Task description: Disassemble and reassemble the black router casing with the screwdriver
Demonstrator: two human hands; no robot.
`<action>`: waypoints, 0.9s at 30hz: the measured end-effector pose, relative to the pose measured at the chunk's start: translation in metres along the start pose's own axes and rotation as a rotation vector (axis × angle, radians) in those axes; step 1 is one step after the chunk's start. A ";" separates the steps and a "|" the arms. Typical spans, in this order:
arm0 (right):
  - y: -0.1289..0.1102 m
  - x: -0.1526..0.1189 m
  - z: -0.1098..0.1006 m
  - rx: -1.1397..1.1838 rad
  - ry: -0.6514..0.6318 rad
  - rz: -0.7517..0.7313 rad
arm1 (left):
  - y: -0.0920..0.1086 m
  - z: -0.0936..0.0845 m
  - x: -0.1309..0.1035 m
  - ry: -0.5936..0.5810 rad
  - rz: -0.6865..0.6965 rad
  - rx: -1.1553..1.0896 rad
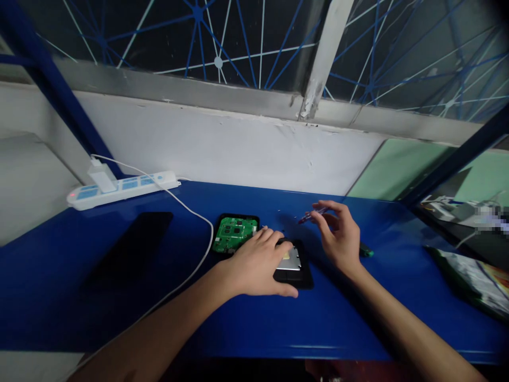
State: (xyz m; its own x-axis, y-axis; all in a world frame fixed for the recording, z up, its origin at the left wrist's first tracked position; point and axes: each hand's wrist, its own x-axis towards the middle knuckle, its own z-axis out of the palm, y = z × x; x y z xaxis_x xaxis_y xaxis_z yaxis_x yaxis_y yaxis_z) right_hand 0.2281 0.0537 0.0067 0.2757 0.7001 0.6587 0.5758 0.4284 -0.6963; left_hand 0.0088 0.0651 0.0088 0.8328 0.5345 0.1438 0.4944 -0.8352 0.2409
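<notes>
My left hand [264, 260] lies spread over a black casing [304, 273] with a silver metal plate [293, 260] in it, covering much of both. Next to its fingertips is an open black housing with a green circuit board [236, 233]. My right hand [340, 236] is raised to the right of these, thumb and fingers pinching a thin purplish tool [308, 216] whose exact kind I cannot make out. Partly behind the right wrist lies a small dark object with a green end [366, 251]. A few tiny bits lie on the blue table beyond the casing.
A white power strip [127, 185] with a plugged-in charger [102, 176] stands at the back left. Its white cable [209, 233] runs across the blue table [238, 329]. A dark flat object [131, 246] lies left, a shiny packet [473, 281] right. Wall and window stand behind.
</notes>
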 end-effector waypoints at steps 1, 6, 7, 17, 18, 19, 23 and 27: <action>0.000 0.000 0.001 0.002 0.000 0.004 | 0.000 0.000 0.000 0.004 0.001 0.005; 0.002 -0.001 0.002 0.010 -0.004 0.011 | 0.000 0.002 0.000 0.014 0.001 0.020; 0.002 -0.001 0.003 0.016 -0.009 0.016 | 0.000 0.002 0.000 0.020 0.003 0.025; 0.003 0.000 0.002 0.068 0.019 0.026 | -0.001 -0.001 0.000 0.015 0.002 0.016; 0.003 0.001 0.001 0.083 0.030 0.029 | -0.003 -0.002 0.001 0.014 0.003 0.016; 0.003 0.002 0.000 0.100 0.042 0.032 | -0.004 -0.003 0.001 0.013 0.004 0.016; 0.002 0.007 -0.004 0.157 0.098 0.029 | -0.009 -0.003 0.001 0.014 0.009 0.017; 0.000 0.008 -0.005 0.187 0.097 0.037 | -0.011 -0.001 0.000 0.007 -0.001 -0.002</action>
State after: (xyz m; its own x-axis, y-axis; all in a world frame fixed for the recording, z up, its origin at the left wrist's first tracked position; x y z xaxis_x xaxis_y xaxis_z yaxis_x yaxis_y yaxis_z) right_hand 0.2341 0.0567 0.0138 0.3717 0.6631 0.6497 0.4135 0.5083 -0.7554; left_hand 0.0036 0.0744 0.0074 0.8305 0.5364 0.1501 0.4948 -0.8343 0.2434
